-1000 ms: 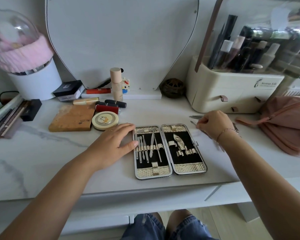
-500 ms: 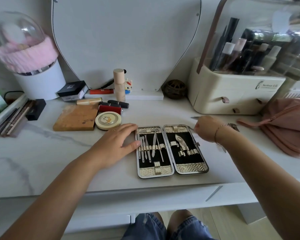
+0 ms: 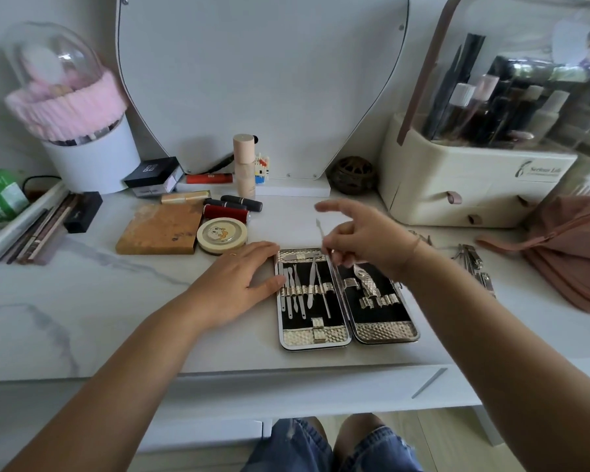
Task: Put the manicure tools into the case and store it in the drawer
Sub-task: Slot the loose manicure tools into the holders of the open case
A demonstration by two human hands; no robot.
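While the case (image 3: pixel 382 318) lies flat open on the desk (image 3: pixel 82 301), near the front edge, the head view shows most of the left half's loops already filled with thin tools and the right half mostly bare.

The left hand (image 3: pixel 239 284) rests flat on the desk. Its fingers are straight and close together, with the thumb against the case's left rim, so I'd say it's bracing it. The right hand (image 3: pixel 365 240) hovers over the far end of the case, pinching a thin metal pick (image 3: pixel 320 229) between thumb and curled fingers with the forefinger stuck out. More loose clippers (image 3: pixel 474 264) sit on the desk to the right, beside a pink bag (image 3: pixel 566 253).

What could go wrong, imo:
- The pick is skinny and only lightly pinched, so it could twist or drop if it misses its loop.
- If the bracing hand lifts, pushing a tool under a loop may shove the case away.
- The right forearm passes close to the clippers and could sweep them around.
- A badly seated tool would likely keep the case from closing before it goes in what looks like the drawer (image 3: pixel 321 390) below.
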